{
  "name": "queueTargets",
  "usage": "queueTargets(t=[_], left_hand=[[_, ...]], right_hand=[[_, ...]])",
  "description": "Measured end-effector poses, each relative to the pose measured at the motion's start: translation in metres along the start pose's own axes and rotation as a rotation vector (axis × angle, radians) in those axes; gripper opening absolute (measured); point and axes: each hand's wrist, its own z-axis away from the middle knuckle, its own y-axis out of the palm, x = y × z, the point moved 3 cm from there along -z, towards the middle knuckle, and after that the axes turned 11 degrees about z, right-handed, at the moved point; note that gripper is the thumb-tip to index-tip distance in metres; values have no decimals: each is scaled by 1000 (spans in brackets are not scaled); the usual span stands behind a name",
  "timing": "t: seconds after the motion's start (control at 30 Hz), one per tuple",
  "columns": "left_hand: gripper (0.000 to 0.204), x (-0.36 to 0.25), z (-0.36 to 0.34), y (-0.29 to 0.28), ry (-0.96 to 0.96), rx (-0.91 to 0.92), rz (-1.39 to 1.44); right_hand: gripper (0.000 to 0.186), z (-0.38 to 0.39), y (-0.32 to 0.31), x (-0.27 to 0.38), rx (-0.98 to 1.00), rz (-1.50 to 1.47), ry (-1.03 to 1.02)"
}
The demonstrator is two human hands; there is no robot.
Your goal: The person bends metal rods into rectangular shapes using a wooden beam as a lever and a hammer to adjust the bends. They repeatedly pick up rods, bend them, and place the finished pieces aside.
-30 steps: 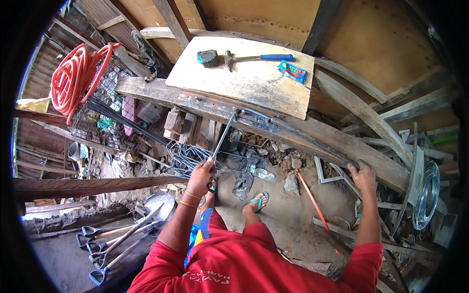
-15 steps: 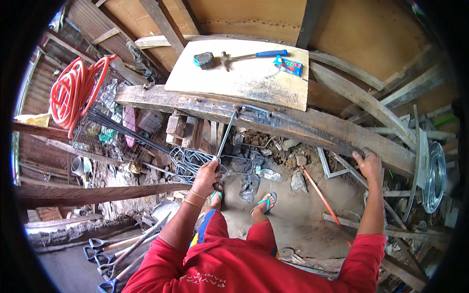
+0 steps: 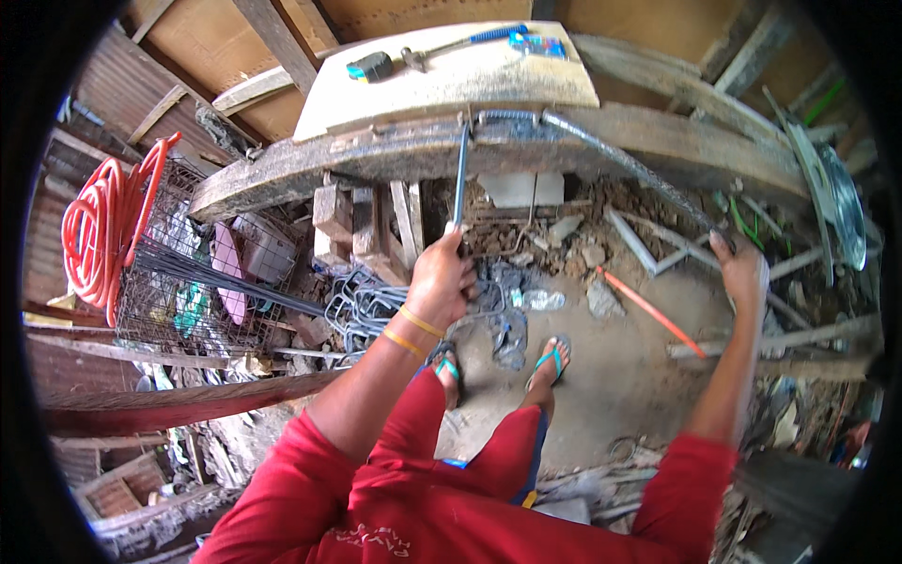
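Observation:
A thin steel rod is gripped near its lower end by my left hand, closed round it. The rod's upper end meets the wooden beam beside metal pegs. My right hand is closed on the near end of a long dark steel bar. That bar slants from the fittings on the beam down to the right. A pale board on the beam carries a tape measure, a claw hammer with a blue handle and a small blue packet.
Bent rod loops lie left of my feet, near a wire cage and a coiled orange hose. An orange pole, a clear bottle and rubble are on the ground. A wooden rail crosses the left.
My view has shifted, with the beam now higher in it. The dark bar has swung away from the beam toward me, my right hand at its end. My left hand keeps its grip.

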Motion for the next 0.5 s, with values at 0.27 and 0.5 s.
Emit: queueTargets(t=[0.27,0.5], left_hand=[[43,9,-19,-10,-87,224,141],[34,87,59,-35,-519,114,-161]], right_hand=[[45,148,-17,52,4,-3,179],[36,128,-22,36,129,-87,65]])
